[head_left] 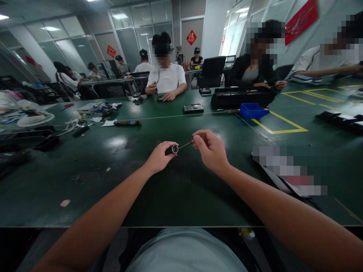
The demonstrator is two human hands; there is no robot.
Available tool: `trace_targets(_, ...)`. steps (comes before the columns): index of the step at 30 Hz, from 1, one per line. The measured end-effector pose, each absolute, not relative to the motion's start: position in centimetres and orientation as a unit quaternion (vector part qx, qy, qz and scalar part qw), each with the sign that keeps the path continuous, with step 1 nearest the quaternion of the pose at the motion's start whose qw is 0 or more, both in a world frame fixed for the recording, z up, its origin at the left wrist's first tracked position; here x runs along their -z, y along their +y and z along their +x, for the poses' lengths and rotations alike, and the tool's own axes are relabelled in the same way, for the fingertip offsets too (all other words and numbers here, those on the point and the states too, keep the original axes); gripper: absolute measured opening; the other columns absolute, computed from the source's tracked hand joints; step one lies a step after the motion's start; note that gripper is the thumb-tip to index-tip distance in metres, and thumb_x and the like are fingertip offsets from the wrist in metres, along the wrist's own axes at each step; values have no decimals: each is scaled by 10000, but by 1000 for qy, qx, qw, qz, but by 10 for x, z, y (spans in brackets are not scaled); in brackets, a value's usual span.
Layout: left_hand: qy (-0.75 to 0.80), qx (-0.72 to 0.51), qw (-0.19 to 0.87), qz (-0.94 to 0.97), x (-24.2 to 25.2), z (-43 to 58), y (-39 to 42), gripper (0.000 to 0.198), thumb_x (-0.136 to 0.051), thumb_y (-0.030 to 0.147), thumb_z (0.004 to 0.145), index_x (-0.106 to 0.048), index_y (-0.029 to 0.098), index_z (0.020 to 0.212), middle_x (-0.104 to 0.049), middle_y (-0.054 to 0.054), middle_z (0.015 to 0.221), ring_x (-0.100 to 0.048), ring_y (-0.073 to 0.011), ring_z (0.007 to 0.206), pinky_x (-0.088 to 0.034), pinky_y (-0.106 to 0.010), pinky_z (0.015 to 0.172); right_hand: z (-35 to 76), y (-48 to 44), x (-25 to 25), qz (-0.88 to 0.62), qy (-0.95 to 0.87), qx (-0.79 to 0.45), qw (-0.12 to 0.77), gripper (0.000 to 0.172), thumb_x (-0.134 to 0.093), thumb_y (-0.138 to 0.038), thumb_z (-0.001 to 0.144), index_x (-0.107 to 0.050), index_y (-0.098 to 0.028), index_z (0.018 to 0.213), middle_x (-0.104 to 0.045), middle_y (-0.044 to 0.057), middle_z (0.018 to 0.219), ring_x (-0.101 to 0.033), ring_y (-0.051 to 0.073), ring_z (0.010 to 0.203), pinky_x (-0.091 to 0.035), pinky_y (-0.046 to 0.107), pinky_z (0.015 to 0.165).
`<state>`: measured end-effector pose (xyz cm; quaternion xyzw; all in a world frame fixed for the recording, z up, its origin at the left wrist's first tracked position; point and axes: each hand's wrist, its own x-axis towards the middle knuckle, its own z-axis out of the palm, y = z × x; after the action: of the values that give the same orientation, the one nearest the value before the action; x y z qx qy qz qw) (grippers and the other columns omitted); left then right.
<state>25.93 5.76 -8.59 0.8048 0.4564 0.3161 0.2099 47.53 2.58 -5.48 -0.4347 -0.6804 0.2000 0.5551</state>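
Glass partitions and red wall hangings (pixel 191 37) line the back of the room, and a long dark green counter (pixel 181 200) spreads out below my camera. Across it, a co-worker in a white shirt (pixel 167 77) bends over their own piece. I have both hands working close together over a bare stretch, with the loose parts farther out, which I take as leaving my elbows room. My left hand (pixel 159 156) is clamped on a black cylinder (pixel 174 149), thumb below and fingers above; its round, pale-rimmed end faces me, probably so that I can see into it. My right hand (pixel 211 149) pinches a thin screwdriver (pixel 185 145) by its reddish handle, the metal shaft slanting down to the cylinder's rim. That fingertip hold looks chosen for fine control rather than force. Whether the tip touches, I can't tell. Beyond my hands lie a hard drive (pixel 193 108) and a blue bin (pixel 253 110), the bin beside yellow tape lines (pixel 289 132) that perhaps mark out work areas.
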Motion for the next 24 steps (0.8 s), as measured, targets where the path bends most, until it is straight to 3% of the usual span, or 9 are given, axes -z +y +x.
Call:
trace_targets(8, 473, -327, 213, 790, 87, 260, 57, 449, -682, 242, 853, -608, 240, 1296, -631, -64, 1306, -553, -255, 1229, -383, -439, 1099, 474, 30, 60, -431, -686, -230, 539, 204, -532, -383, 948, -627, -211, 1002, -729, 41, 841, -704, 185, 773, -541, 324, 706)
trace_targets(24, 473, -336, 226, 782, 83, 260, 55, 427, -680, 262, 863, -628, 256, 1286, -641, -53, 1311, -562, -260, 1236, -381, -446, 1113, 476, 31, 60, -435, -688, -229, 534, 196, -530, -374, 955, -625, -205, 982, -726, 42, 826, -702, 185, 758, -541, 329, 702)
